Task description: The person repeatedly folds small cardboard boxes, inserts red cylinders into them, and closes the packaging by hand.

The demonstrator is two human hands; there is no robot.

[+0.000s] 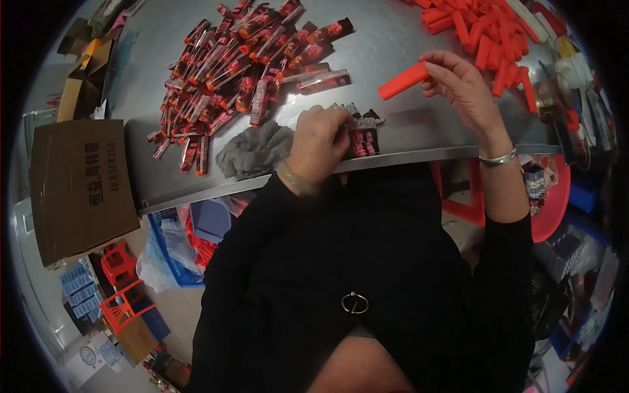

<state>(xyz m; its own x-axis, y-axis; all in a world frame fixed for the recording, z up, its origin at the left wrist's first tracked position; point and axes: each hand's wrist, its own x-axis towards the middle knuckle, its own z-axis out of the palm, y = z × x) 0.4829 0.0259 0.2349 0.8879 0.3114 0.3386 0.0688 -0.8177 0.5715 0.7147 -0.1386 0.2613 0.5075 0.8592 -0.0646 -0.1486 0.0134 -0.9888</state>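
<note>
My right hand [458,92] pinches one end of a plain orange-red stick [403,81], raised over the metal table [406,124]. At the table's front edge, my left hand [318,145] has its fingers curled against dark printed wrappers [364,141]; its fingertips are partly hidden. A grey cloth [254,152] lies just left of that hand. Farther back at the left is a large heap of red and dark wrapped sticks [242,65]. Plain orange-red sticks [481,33] are piled at the back right, beyond my right hand.
A cardboard box [85,187] stands at the table's left end. Below the table edge are a blue basket [171,252] and red stools [124,304] at the left, and a red basin [553,196] at the right. Clutter lines the table's right end.
</note>
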